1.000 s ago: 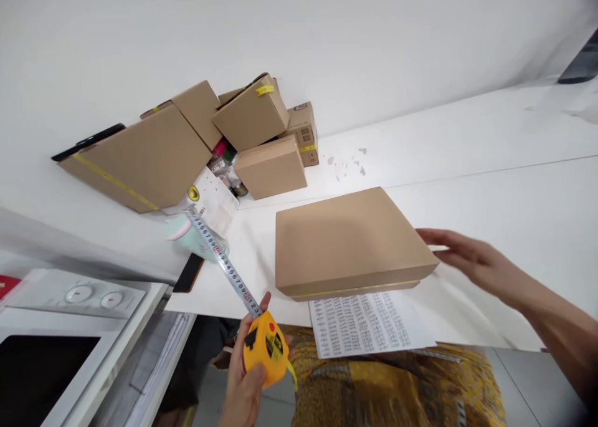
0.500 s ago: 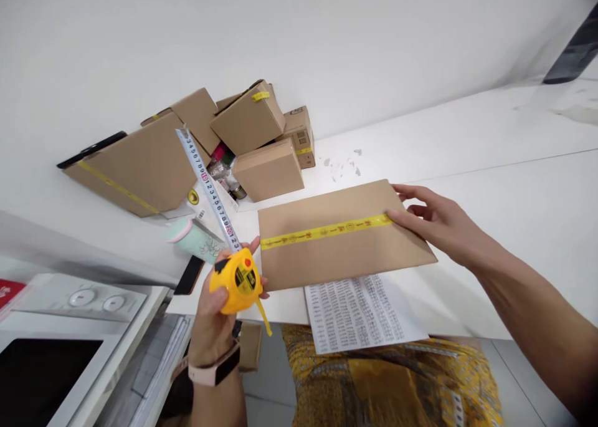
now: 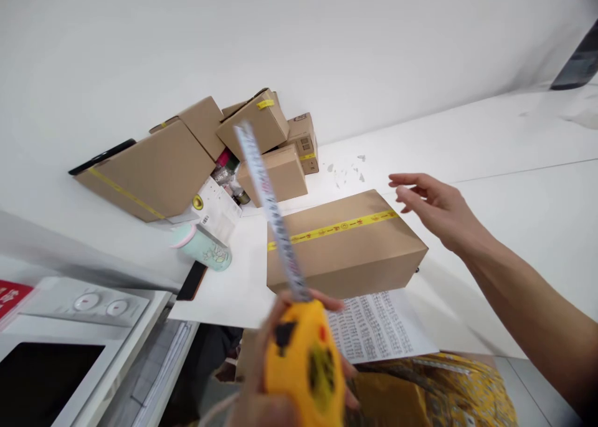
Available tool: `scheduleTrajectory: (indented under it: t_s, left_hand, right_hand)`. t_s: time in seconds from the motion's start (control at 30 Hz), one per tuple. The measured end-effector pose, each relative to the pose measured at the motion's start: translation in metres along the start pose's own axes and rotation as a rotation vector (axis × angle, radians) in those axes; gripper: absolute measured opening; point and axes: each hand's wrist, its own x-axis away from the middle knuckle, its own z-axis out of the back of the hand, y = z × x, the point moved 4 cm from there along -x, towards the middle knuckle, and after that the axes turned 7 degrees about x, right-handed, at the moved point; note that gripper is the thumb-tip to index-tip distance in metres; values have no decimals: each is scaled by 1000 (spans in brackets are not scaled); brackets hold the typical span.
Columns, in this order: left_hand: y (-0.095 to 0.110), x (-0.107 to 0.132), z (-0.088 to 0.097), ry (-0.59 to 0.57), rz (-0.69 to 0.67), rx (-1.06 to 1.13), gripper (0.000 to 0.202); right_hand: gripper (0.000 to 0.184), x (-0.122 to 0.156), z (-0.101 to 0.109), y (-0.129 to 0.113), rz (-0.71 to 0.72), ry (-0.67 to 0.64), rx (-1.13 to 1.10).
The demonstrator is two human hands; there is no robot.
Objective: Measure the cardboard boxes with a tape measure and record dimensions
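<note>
My left hand (image 3: 261,377) is wrapped round a yellow tape measure (image 3: 306,364), blurred by motion and close to the camera. Its metal blade sticks out up and to the left, crossing in front of a taped cardboard box (image 3: 346,252). That box lies on the white table with a strip of yellow printed tape along its top. Just off the box's right end, my right hand (image 3: 430,202) hovers with fingers apart and nothing in it. A printed sheet of paper (image 3: 378,327) lies at the table's front edge, partly under the box.
Several cardboard boxes (image 3: 159,165) are piled against the wall at back left. A mint cup (image 3: 205,249) lies near a dark phone-like slab (image 3: 191,282). A white microwave (image 3: 93,315) stands at lower left. Yellow patterned cloth (image 3: 458,389) shows below the table edge.
My right hand has let go of the box and drawn off to the right. The box now rests on the table. My left hand has moved right and nearer with the tape measure.
</note>
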Motion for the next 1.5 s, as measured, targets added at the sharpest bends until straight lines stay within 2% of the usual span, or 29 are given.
scheduleTrajectory:
  t_s: [0.03,0.1,0.17,0.23,0.3,0.37,0.43,0.6,0.7,0.8,1.0,1.17,1.3,1.5]
  left_hand:
    - [-21,-2,-10,-41,101,48,63]
    - [-62,-8,-25,-64,208,160,54]
    - [-96,-17,-37,-49,198,290,58]
    - [-117,-23,-44,11,171,378,67]
    - [-125,-26,-49,43,212,401,68]
    - [-122,-27,-52,50,254,412,62]
    - [-115,-27,-53,58,242,429,59]
    - [-104,-28,-58,24,174,426,60]
    - [-103,-26,-62,-4,222,411,54]
    - [-104,-24,-65,-30,258,425,59]
    - [-114,-26,-59,17,240,400,62]
    - [-94,-39,-55,68,112,380,60]
    - [-79,-45,-56,110,127,338,77]
    - [-87,-45,-54,106,142,383,83]
  right_hand:
    - [36,-5,1,-7,34,11,-35]
    - [38,-14,-1,-24,106,-25,-94]
    - [42,-24,-8,-38,166,-127,-111]
    - [47,-31,-18,-47,197,-254,-80]
    - [50,-38,-30,-48,193,-375,-26]
    - [51,-44,-43,-44,171,-467,24]
    - [49,-51,-53,-38,150,-528,80]
    - [37,-63,-67,-28,116,-577,193]
    - [30,-64,-69,-28,110,-598,219]
    - [27,-63,-70,-29,116,-613,238]
    - [34,-60,-69,-31,100,-617,287]
    - [34,-55,-70,-33,95,-636,250]
    - [35,-55,-72,-32,104,-636,228]
    - [34,-56,-71,-30,72,-647,185]
